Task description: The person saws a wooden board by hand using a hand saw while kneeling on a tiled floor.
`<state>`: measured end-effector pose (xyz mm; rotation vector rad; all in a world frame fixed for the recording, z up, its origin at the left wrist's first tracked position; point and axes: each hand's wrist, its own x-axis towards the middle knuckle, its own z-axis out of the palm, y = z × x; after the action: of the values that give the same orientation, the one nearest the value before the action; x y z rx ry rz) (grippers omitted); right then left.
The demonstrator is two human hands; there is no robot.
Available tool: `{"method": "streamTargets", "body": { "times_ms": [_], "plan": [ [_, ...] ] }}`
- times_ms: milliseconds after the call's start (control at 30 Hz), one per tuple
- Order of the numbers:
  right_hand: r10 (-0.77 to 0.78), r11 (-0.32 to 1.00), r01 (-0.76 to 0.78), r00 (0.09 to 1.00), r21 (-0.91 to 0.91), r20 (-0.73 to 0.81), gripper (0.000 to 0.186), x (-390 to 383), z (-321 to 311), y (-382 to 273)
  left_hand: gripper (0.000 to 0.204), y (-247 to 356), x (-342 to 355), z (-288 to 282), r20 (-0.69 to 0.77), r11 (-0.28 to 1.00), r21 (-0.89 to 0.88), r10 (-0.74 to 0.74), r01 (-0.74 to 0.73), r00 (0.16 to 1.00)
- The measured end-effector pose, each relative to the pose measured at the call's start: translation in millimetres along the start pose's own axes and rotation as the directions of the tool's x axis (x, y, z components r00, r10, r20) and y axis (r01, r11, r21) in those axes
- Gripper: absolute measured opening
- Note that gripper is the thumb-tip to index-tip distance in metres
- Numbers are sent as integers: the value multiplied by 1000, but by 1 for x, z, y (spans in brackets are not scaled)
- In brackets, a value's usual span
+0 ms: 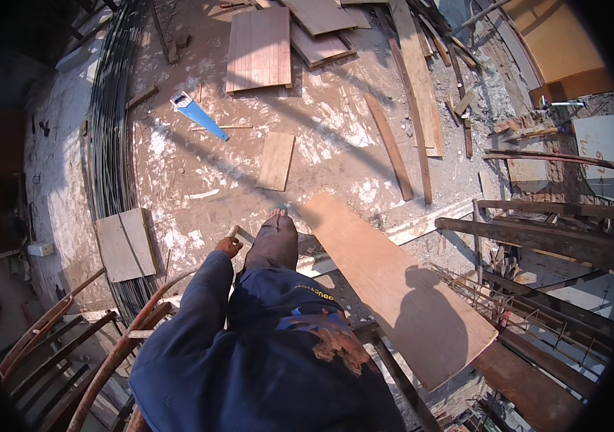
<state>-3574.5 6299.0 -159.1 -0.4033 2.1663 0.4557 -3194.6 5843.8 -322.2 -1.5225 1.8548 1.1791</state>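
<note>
My left hand (228,246) hangs at the end of a dark blue sleeve, fingers curled, nothing visible in it. It is beside my leg in dark trousers (273,248), with a foot stepping forward on the dusty concrete floor. My right hand is out of sight. A long plywood board (393,281) runs from near my foot toward the lower right, close to my right side. I cannot tell whether it is held or lying there. My head's shadow falls on it.
Plywood sheets (259,49) and planks (390,146) lie scattered ahead. A blue strip (197,114) lies on the floor. Coiled steel rods (109,137) run along the left, rusty bars (62,338) at lower left, timber beams (530,237) and rebar at right.
</note>
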Motion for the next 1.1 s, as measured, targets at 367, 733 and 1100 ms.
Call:
{"method": "streamTargets", "body": {
  "times_ms": [367, 733, 1100],
  "plan": [
    [-328, 901, 316, 945, -297, 10, 42, 74, -216, -291, 50, -43, -18, -128, -82, 747, -657, -209, 105, 975],
    [-302, 919, 311, 950, -244, 75, 42, 93, -226, -467, 56, -62, 31, -270, 20, 528, -835, -248, 152, 969],
    [-109, 977, 142, 973, -158, 201, 43, 88, -249, -585, 55, -9, 208, -615, -221, 808, -548, 106, -214, 969]
  ]
}}
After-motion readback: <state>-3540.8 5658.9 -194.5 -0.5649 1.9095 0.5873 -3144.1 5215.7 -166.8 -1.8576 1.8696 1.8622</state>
